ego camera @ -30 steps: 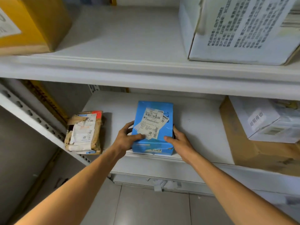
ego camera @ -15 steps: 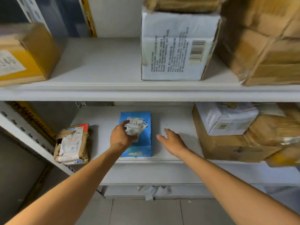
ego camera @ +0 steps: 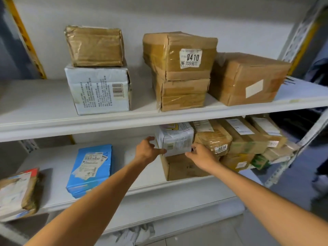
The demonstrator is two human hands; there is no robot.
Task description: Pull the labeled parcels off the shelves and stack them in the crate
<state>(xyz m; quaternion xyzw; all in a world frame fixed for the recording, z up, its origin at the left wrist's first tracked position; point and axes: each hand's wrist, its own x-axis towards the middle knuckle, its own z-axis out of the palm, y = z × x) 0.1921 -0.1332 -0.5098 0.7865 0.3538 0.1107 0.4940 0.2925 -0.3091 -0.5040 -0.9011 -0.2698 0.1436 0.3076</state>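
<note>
White parcel: the white parcel (ego camera: pixel 175 137) sat on the lower shelf (ego camera: pixel 134 189), on top of a brown carton (ego camera: pixel 184 168), its right side touching a taped parcel (ego camera: pixel 213 137) marked 0038.
Left hand: the left hand (ego camera: pixel 148 151) was at the parcel's front left corner — fingers spread, thumb against the front face, not closed round anything.
Right hand: the right hand (ego camera: pixel 201 155) was at the lower right front corner with bent fingers; whether they pinched the edge or only touched it could not be told.
Hands together: set apart, one at each front corner, the parcel between them.
Crate: not in view, so the drop-off could not be judged.
Risk, grip: contact was only at the front corners — a pull from there would likely let the parcel twist or slip from the fingertips.
Risk, neighbour: the taped parcel sat tight on the right; dragging the white one out could tug it forward off its own stack.
Risk, base: the brown carton stood near the shelf's front edge, and a low, sliding pull might drag it along.
Risk, headroom: the upper shelf (ego camera: pixel 124 119) lay close above, so lifting before clearing the edge could knock the parcel or the knuckles.
Other stock: a blue parcel (ego camera: pixel 92 167) lay flat well to the left, clear of the reach.
</note>
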